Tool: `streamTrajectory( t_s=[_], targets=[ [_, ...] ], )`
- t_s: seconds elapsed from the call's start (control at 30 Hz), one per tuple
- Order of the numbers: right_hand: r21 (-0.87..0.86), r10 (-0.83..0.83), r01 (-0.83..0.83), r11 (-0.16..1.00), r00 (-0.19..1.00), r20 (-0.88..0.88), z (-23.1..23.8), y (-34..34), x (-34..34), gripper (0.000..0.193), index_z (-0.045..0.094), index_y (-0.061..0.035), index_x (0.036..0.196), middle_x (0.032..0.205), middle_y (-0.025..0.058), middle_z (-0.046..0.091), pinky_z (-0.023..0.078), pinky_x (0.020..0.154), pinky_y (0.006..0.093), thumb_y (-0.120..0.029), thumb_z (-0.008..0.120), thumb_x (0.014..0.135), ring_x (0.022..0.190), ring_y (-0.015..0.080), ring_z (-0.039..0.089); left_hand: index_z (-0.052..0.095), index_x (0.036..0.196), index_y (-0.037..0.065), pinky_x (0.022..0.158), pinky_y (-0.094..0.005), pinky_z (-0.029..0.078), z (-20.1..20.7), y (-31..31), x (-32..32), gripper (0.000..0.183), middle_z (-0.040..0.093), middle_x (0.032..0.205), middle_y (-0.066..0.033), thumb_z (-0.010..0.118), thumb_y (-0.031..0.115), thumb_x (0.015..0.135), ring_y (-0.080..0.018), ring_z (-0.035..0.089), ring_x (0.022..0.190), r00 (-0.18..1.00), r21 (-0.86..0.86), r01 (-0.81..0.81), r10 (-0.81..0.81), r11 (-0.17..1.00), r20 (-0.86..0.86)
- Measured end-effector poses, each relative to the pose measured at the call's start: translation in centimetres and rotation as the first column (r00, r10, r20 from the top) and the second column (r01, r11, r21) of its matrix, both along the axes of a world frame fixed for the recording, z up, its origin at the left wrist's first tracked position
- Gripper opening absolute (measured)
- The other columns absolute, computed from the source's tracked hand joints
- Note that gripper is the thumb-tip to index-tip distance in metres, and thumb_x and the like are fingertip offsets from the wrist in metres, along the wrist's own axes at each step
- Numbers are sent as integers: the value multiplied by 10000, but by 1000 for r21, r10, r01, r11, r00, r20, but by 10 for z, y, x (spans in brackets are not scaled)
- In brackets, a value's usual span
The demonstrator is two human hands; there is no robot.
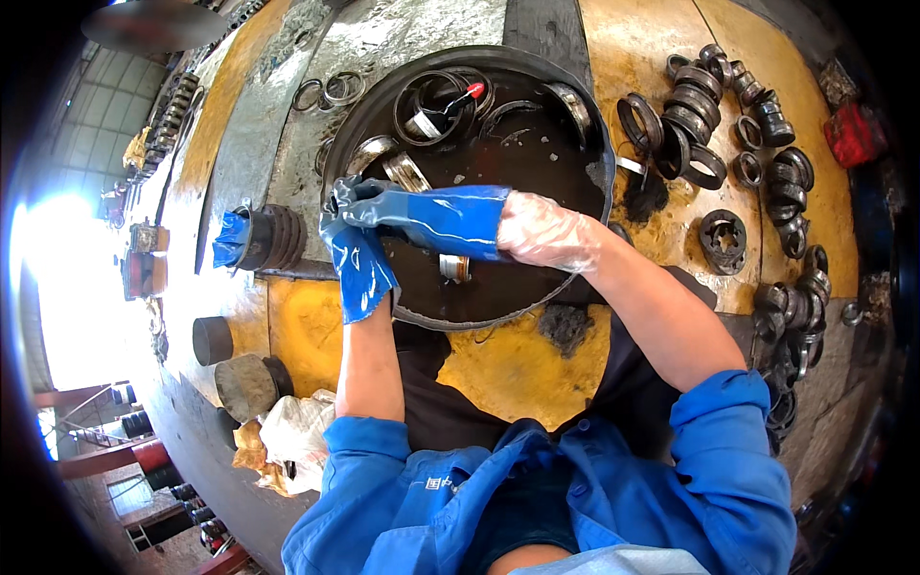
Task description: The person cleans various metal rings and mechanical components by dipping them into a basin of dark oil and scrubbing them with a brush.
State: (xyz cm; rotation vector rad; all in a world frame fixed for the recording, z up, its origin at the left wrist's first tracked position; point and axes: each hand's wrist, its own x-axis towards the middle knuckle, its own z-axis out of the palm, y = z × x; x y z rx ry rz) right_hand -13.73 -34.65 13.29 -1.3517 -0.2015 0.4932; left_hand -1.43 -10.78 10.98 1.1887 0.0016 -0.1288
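Note:
Both hands wear blue rubber gloves and meet over the left rim of a wide black basin (602, 187) of dark liquid. My right hand (388, 204) reaches across from the right, a clear plastic cover around its wrist. Its fingers press against my left hand (347, 218), which comes up from below. Fingers of both hands look closed; whatever is between them is hidden. Just beyond the gloves a metal ring (406, 172) leans in the basin. Farther back lie larger thin rings (401, 115) and a brush-like tool with a red tip (475, 90).
Left of the basin stands a stack of dark rings (286, 238) with blue plastic by it. Dark cylinders (213, 341) and a white plastic bag (299, 431) sit nearer me. Rows of metal rings (692, 107), a toothed round part (723, 240) and a red object (853, 135) lie right.

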Motion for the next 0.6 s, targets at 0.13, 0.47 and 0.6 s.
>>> streamTrajectory(
  t_s=[0.13,0.47,0.6],
  targets=[
    [273,-90,64,960,992,85,-16,7,10,391,655,-58,1349,1111,44,726,539,871,300,-226,695,998,986,106,648,700,1083,-20,680,-351,591,-2,-3,-3,272,740,884,-133,611,237,1057,-238,702,746,999,-3,-50,50,999,1],
    [256,-186,159,953,979,82,35,19,-3,388,661,-90,1316,1252,70,694,527,936,298,-366,623,1046,1080,115,637,699,1163,7,592,-342,631,0,-23,-20,371,765,984,-128,622,354,1055,-217,744,745,976,177,-136,101,975,195],
    [453,-207,169,875,978,34,1,15,-3,389,642,-80,1341,1292,82,676,524,971,314,-332,627,1044,1130,139,630,681,1211,-6,627,-346,634,-5,-21,-14,427,762,1031,-145,599,384,1057,-235,746,790,980,239,-50,2,970,199]
  ],
)
